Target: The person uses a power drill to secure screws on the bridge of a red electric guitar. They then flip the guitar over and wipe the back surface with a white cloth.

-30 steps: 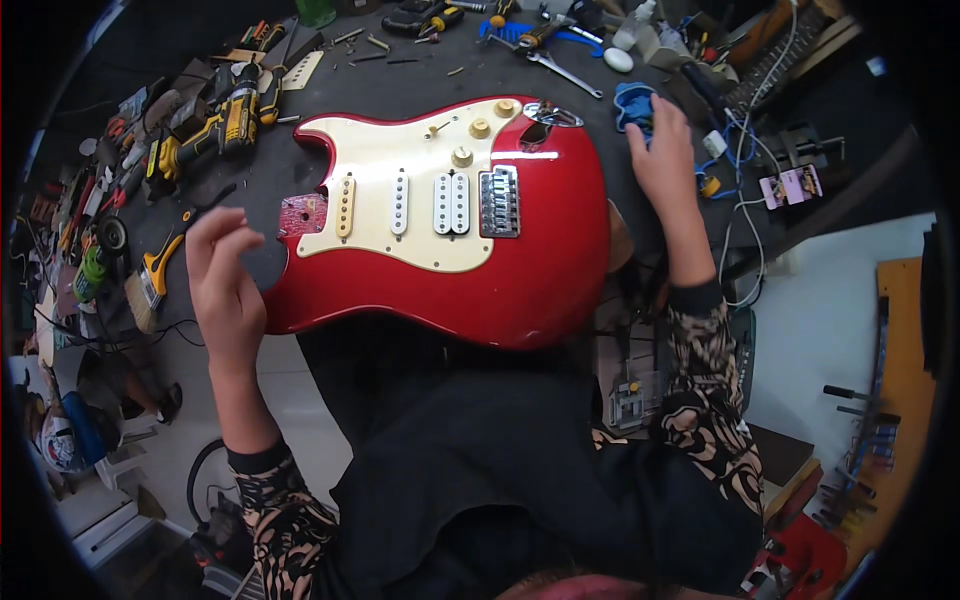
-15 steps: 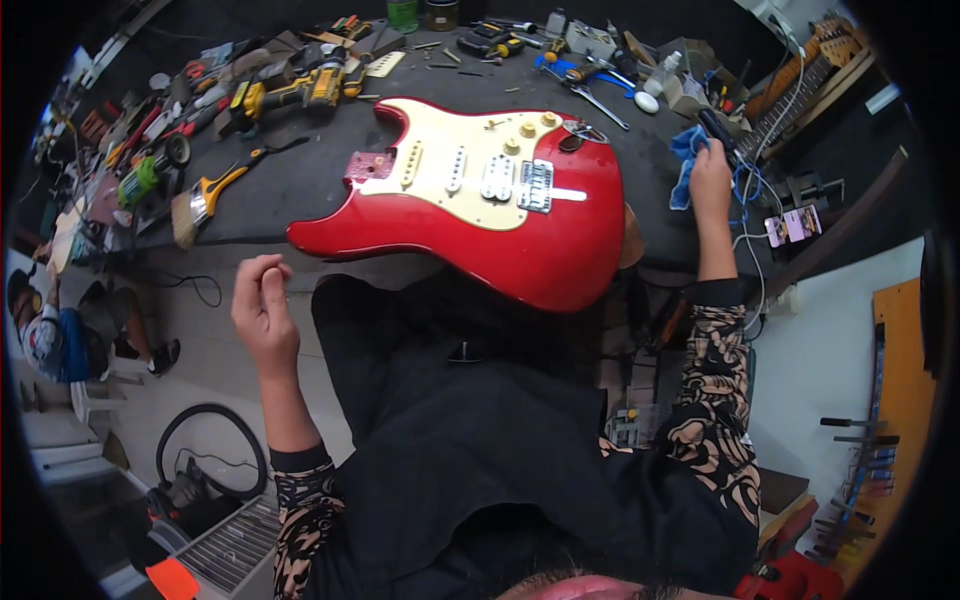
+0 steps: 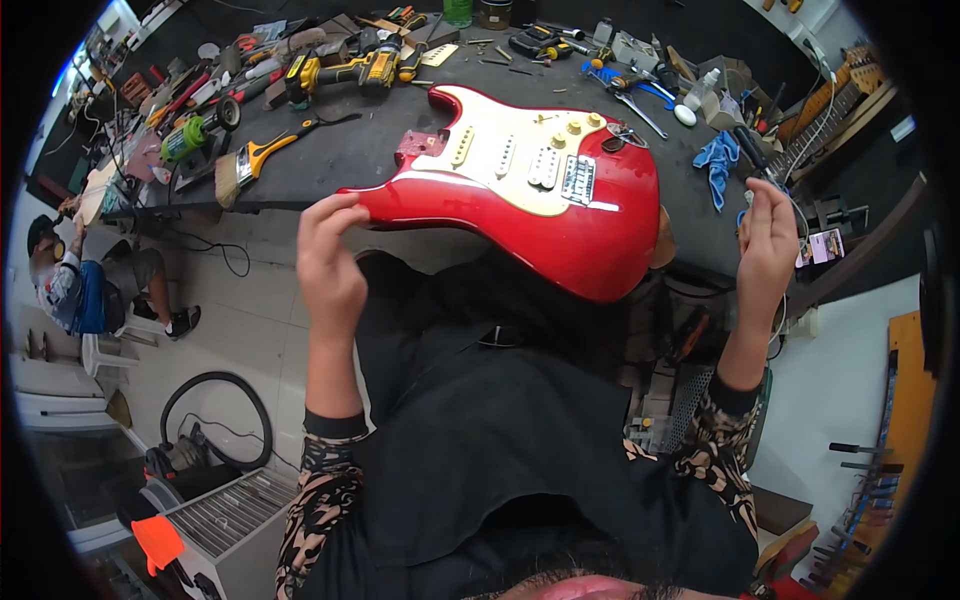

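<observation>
We see an unstrung red guitar body jutting over the edge of the bench, pickguard on. The left hand curls at its horn, and we cannot tell whether it grips; the right hand, fingers loosely extended near a blue cloth, holds nothing visible. Bridge and pickups sit mounted, the neck pocket bare, the metal plate hard to make out.

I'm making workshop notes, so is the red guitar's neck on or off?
Off: the red guitar body shows a bare neck pocket, nothing joined there.
</observation>
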The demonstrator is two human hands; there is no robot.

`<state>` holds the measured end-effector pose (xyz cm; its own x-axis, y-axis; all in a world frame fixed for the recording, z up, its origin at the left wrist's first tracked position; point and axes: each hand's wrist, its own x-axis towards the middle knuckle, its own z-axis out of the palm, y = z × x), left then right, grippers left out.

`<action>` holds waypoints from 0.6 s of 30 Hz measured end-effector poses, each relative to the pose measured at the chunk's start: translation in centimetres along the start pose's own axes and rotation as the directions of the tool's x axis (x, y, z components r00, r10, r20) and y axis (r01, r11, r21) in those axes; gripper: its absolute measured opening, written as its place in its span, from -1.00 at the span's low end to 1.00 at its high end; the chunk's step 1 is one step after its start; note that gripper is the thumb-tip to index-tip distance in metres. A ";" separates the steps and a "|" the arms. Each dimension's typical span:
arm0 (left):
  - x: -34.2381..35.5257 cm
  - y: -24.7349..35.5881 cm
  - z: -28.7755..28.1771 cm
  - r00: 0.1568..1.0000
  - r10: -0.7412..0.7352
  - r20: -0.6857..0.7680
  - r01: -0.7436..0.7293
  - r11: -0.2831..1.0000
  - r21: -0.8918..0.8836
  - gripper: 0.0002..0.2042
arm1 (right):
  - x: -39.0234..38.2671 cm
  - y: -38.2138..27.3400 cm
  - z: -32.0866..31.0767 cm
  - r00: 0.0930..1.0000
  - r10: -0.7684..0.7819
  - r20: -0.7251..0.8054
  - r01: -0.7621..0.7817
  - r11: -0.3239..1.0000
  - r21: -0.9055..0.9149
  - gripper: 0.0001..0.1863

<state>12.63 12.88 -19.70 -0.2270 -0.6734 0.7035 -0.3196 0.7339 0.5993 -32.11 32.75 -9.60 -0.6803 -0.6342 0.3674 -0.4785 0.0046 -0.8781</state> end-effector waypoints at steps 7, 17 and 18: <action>-2.2 4.5 1.7 0.994 0.068 0.088 -0.044 0.967 -0.250 -0.73 | -11.1 -1.9 4.5 0.951 0.035 0.308 -0.090 0.982 0.166 -0.95; -7.9 8.1 4.4 0.865 0.344 0.366 -0.243 0.924 -0.294 -0.84 | -19.0 -3.3 9.4 0.704 -0.132 0.698 0.169 0.986 0.016 -0.54; -8.1 8.1 4.4 0.871 0.341 0.354 -0.240 0.923 -0.300 -0.83 | -19.4 -3.0 9.3 0.701 -0.144 0.698 0.186 0.982 0.015 -0.54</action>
<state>7.82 23.91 -22.24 -0.6325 -0.3676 0.6818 0.0351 0.8657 0.4993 -12.27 37.85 -16.95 -0.0207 -0.9852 0.1702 -0.5884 -0.1256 -0.7988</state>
